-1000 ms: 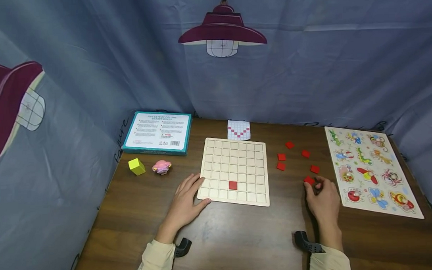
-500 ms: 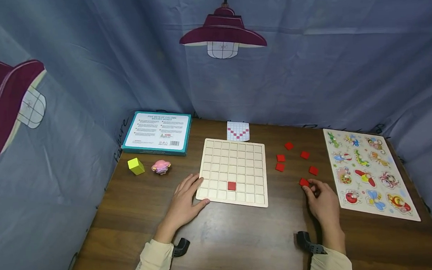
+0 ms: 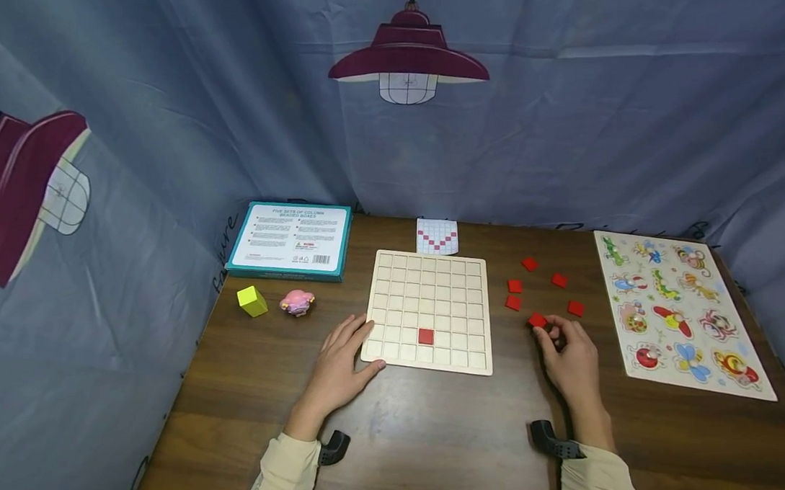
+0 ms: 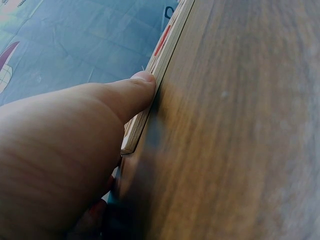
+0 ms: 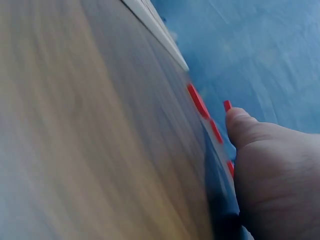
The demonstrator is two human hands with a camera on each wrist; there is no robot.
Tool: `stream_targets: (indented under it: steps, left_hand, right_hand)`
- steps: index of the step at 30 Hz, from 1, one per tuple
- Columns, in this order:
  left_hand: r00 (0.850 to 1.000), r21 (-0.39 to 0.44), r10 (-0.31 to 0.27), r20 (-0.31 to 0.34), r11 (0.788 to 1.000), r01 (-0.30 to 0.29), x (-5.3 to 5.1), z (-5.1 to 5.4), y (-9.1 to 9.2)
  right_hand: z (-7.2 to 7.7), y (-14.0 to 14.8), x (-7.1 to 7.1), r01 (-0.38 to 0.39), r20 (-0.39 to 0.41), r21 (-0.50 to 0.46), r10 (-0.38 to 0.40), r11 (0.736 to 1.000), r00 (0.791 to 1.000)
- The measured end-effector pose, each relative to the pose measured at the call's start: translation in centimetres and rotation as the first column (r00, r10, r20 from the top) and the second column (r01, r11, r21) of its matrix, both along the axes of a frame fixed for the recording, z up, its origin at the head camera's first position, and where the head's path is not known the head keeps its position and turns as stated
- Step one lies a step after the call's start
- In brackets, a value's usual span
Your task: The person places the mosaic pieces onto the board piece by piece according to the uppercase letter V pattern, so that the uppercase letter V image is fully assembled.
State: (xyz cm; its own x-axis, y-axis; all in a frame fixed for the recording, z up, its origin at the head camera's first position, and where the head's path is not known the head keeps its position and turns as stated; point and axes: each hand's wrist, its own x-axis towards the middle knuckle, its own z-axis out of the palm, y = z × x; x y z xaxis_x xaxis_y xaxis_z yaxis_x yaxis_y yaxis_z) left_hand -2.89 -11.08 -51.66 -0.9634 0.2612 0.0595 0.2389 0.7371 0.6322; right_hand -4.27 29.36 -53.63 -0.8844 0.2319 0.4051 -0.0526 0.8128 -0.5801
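On the desk (image 3: 438,445) lies a wooden grid board (image 3: 458,298), its left edge touched by the left hand (image 3: 335,369), thumb spread from the fingers. Right of the board, the right hand (image 3: 572,361) pinches a square red tile (image 3: 536,319); it looks light, stiff, perhaps slippery, best held by opposite edges

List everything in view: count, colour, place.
Table: 1, brown, foreground
Board: 1, pale wood, centre
Tiles: 7, red, five right of board, one in it, one held
Card: 1, white and pink, behind board
Box: 1, teal and white, back left
Cube: 1, yellow, left
Toy: 1, pink, beside cube
Puzzle: 1, multicoloured, right
Curtain: 1, blue, behind table
Lamps: 2, maroon, on curtain
Wrist pieces: 2, black, wrists
Sleeves: 2, beige, forearms
Left grip: 1, bare, board's near-left corner
Right grip: 1, bare, pinching one tile
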Motion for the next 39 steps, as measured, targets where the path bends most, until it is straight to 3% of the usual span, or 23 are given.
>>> stream_targets:
  steps: [15, 26, 32, 39]
  left_hand:
    - [1.000, 0.009, -0.004, 0.000, 1.000, 0.004, -0.1, 0.3, 0.2]
    - [1.000, -0.016, -0.004, 0.004, 1.000, 0.004, -0.2, 0.0, 0.1]
    - [1.000, -0.015, -0.005, 0.010, 1.000, 0.005, -0.1, 0.1, 0.1]
    - [1.000, -0.034, 0.000, 0.005, 0.999, 0.000, 0.1, 0.1, 0.2]
  right_hand:
    - [0.2, -3.5, -0.7, -0.129, -0.041, -0.033, 0.127, 0.991, 0.991]
    - [0.7, -6.8, -1.9, -0.235, -0.044, -0.022, 0.234, 0.972, 0.971]
    - [1.4, -9.3, -2.6, -0.303, 0.012, 0.000, 0.303, 0.953, 0.953]
    - [2.2, -12.4, -3.4, -0.392, 0.131, 0.012, 0.387, 0.920, 0.913]
